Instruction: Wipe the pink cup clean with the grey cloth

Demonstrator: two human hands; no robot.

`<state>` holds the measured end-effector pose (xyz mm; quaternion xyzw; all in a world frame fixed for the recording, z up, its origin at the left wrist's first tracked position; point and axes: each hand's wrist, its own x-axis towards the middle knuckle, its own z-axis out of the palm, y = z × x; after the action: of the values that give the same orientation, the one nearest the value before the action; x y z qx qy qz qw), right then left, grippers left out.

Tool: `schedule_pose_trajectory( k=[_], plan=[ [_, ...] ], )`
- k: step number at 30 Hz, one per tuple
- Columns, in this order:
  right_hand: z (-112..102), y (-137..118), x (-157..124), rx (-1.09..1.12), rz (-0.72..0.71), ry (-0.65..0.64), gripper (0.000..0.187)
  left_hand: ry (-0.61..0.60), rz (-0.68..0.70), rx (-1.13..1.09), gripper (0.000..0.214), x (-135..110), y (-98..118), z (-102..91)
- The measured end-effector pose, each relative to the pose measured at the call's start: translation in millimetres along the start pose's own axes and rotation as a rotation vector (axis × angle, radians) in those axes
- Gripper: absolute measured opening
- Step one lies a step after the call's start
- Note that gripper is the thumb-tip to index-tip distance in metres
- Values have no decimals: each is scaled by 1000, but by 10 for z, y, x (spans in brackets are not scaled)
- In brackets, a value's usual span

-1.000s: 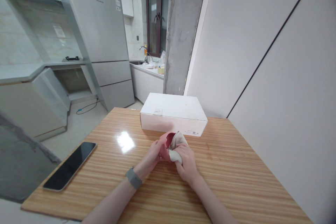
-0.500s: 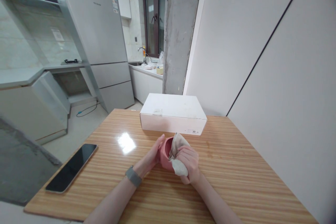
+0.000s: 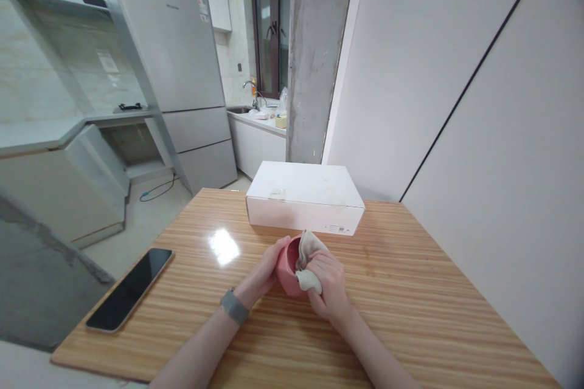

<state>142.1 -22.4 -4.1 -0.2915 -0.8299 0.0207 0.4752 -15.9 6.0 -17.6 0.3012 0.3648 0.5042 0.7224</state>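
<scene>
A pink cup sits between both hands near the middle of the wooden tabletop, just in front of a white box. The cup is tipped rather than upright: its mouth faces up and away from the person, toward the box and a little to the right, while its base points down toward the person. Its long axis leans the same way, from the low near end to the raised far rim. Whether the base touches the tabletop cannot be told, as the hands hide it.

The left hand is curled around the cup's left side, fingers wrapped on the wall and thumb up near the rim, gripping it firmly. A grey watch is on that wrist. The right hand is closed on a pale cloth, bunched in the fingers; part of the cloth is pushed into the cup's mouth and part hangs out below the fingers against the cup's right side.

A black phone lies flat, screen up, near the left edge of the tabletop, well apart from the hands. The box lies closed with its long side across the view
</scene>
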Motion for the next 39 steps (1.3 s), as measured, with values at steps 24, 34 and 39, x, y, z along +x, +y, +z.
schedule_pose_trajectory(
  k=[24, 34, 39],
  plan=[
    [-138, -41, 33, -119, -167, -143, 39, -204, -163, -28, 41, -94, 27, -23],
    [-90, 41, 6, -215, 3, -66, 20, -137, -113, -67, 37, -121, -67, 48],
    [31, -31, -1, -306, 61, 45, 14, -110, -51, -144, 31, -117, -197, 91]
  ],
)
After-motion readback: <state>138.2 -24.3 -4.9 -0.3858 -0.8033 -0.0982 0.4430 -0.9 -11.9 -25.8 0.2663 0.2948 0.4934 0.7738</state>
